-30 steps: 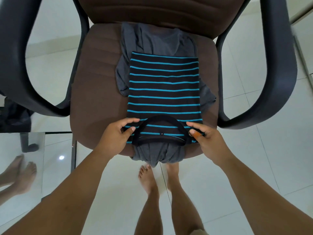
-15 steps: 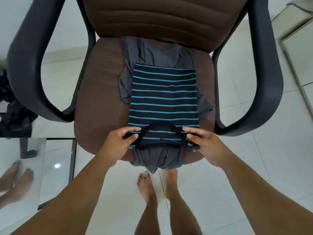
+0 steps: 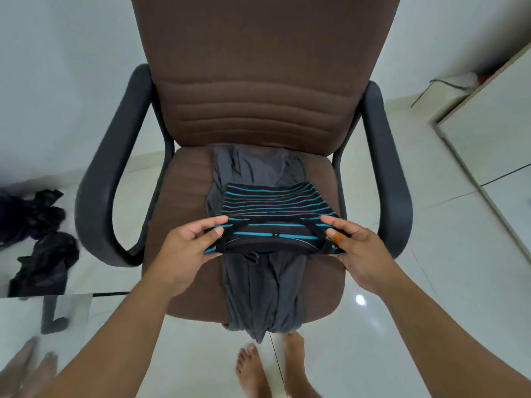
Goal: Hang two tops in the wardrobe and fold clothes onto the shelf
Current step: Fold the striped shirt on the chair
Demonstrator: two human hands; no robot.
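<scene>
Two garments share the brown padded chair point(image 3: 184, 202): a folded striped top point(image 3: 275, 208), black knit with thin turquoise bands, and under it a limp grey garment point(image 3: 263, 291) that drapes over the seat's front edge. My left hand point(image 3: 184, 251) pinches the striped top's near left corner between thumb and fingers, and my right hand point(image 3: 359, 251) pinches the near right corner, so the collar end is raised off the seat while the far end rests on the grey cloth. The chair has a ribbed backrest and smooth, curved black armrests. A crumpled black cloth point(image 3: 43, 254) lies on the glossy white tiled floor point(image 3: 431, 254) to the left.
</scene>
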